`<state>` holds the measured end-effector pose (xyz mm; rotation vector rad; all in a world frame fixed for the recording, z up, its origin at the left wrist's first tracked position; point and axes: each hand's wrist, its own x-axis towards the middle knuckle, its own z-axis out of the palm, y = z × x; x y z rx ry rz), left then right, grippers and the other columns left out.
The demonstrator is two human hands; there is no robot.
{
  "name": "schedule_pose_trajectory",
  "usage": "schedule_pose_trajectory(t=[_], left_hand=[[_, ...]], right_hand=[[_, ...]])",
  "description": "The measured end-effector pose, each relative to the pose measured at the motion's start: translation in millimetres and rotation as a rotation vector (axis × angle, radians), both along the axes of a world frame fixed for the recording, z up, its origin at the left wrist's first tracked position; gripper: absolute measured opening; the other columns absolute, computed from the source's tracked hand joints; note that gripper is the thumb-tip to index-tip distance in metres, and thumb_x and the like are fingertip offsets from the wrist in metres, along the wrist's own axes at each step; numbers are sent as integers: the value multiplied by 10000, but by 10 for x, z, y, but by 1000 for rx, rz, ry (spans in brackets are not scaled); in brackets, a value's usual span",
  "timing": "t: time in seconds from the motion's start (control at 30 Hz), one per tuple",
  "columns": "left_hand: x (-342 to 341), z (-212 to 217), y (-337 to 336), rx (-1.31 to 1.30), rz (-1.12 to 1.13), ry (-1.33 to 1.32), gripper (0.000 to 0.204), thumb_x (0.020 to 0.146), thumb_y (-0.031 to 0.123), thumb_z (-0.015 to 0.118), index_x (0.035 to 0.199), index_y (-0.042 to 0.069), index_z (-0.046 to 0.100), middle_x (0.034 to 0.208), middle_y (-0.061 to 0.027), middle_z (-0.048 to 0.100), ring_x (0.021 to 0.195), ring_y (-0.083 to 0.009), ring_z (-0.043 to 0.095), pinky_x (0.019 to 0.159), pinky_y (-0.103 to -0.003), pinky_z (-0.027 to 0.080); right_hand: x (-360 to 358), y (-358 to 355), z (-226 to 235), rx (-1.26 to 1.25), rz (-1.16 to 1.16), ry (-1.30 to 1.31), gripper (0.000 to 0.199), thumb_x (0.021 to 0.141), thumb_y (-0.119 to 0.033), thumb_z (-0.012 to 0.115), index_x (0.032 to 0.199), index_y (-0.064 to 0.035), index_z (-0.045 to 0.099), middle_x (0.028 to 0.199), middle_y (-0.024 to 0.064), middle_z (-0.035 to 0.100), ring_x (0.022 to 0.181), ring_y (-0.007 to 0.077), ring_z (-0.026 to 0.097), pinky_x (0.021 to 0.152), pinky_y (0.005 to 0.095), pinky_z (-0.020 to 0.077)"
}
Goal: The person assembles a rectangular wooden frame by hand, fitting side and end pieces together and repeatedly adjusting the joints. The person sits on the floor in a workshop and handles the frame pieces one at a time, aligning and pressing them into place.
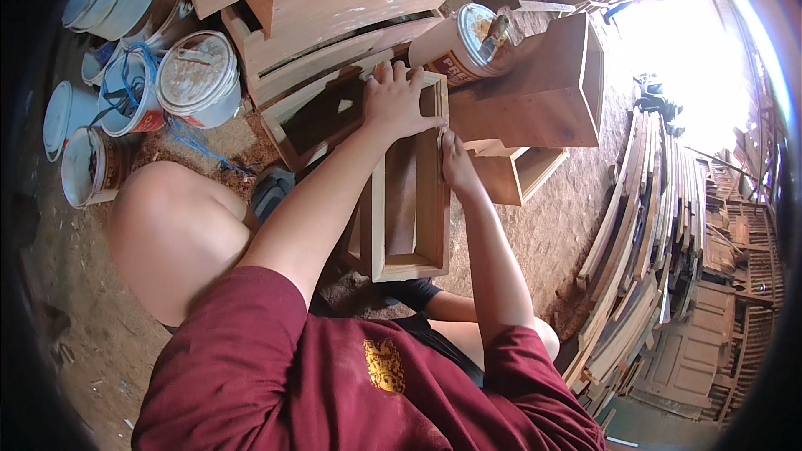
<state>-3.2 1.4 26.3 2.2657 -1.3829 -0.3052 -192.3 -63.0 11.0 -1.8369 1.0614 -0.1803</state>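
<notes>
While the left hand [399, 103] lies open and flat on the far end of the wooden frame box [407, 209], the right hand [456, 164] presses fingers against its right edge, near the glue can [464, 43].

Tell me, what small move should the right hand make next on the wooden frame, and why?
Probably slide the right hand further along the wooden frame's right rail: it already presses there, while the left hand lies flat on the far end, steadying it.
</notes>
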Motion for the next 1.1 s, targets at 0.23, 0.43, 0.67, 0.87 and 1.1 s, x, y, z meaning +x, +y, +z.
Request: schedule_pose_trajectory(t=[0.23, 0.43, 0.67, 0.87, 1.1], left_hand=[[78, -121, -3, -21, 22, -6, 1107, 694, 785, 700, 1516, 111, 391, 1461, -222, 411, 1400, -444, 343, 1076, -631, 360], [22, -116, -4, -36, 56, -73, 1080, 683, 794, 696, 1477, 108, 439, 1412, -204, 445, 1384, -417, 368, 1027, -572, 403], [-5, -135, -47, -45, 42, -74, 1079, 693, 783, 698, 1480, 99, 424, 1486, -229, 407, 1444, -438, 313, 1057, -576, 390], [60, -147, 10, 1, 44, -26, 1082, 709, 757, 716, 1510, 100, 403, 1493, -239, 393, 1434, -477, 299, 1094, -627, 339], [7, -121, -39, -16, 37, -71, 1107, 697, 786, 695, 1514, 103, 393, 1487, -239, 408, 1433, -454, 315, 1074, -594, 374]], right_hand=[[-203, 278, 96, 20, -76, 126, 677, 1089, -505, 328, 1479, 44, 397, 1435, 208, 516, 1357, 282, 463, 1143, 366, 335], [-527, 427, -78, -18, -100, 107, 588, 1103, -436, 331, 1454, 23, 438, 1382, 204, 554, 1315, 274, 496, 1122, 366, 359], [-22, 89, 116, -25, -66, 55, 598, 1096, -458, 354, 1445, 20, 446, 1340, 191, 584, 1268, 264, 525, 1090, 363, 386], [-464, 439, -58, 12, -61, 34, 602, 1096, -417, 396, 1478, 48, 397, 1403, 213, 540, 1325, 274, 494, 1129, 368, 356], [-144, 31, -98, -73, -42, 108, 625, 1070, -406, 409, 1503, 41, 354, 1447, 317, 489, 1411, 387, 432, 1144, 404, 348]])
